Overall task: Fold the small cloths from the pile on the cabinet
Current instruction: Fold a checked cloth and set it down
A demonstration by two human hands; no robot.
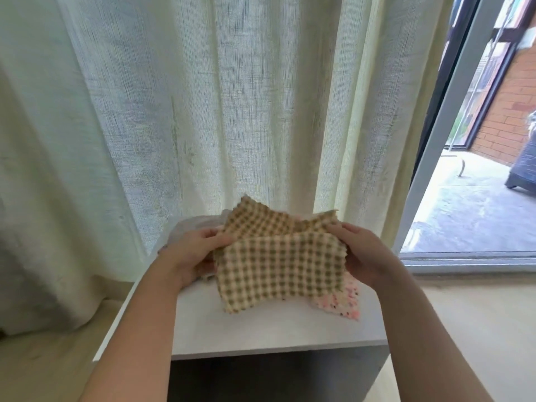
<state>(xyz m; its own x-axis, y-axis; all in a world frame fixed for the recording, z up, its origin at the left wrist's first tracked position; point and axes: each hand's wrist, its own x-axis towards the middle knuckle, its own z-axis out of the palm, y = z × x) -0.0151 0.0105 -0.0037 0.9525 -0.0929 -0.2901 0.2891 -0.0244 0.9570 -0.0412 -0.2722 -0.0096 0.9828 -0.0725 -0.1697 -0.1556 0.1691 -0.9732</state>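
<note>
A small brown-and-cream checked cloth (pixel 278 262) is held up above the white cabinet top (pixel 261 329), bent over on itself along a crease that runs between my hands. My left hand (pixel 193 253) pinches its left edge. My right hand (pixel 362 253) grips its right edge. Under it lies a pink speckled cloth (pixel 345 303), partly hidden. The rest of the pile (pixel 197 224), pale and whitish, sits at the back left of the cabinet behind my left hand.
A pale green curtain (pixel 203 111) hangs right behind the cabinet. To the right, an open sliding door (pixel 441 140) gives onto a concrete balcony (pixel 470 216). Light wooden floor (pixel 464 329) lies on both sides of the cabinet.
</note>
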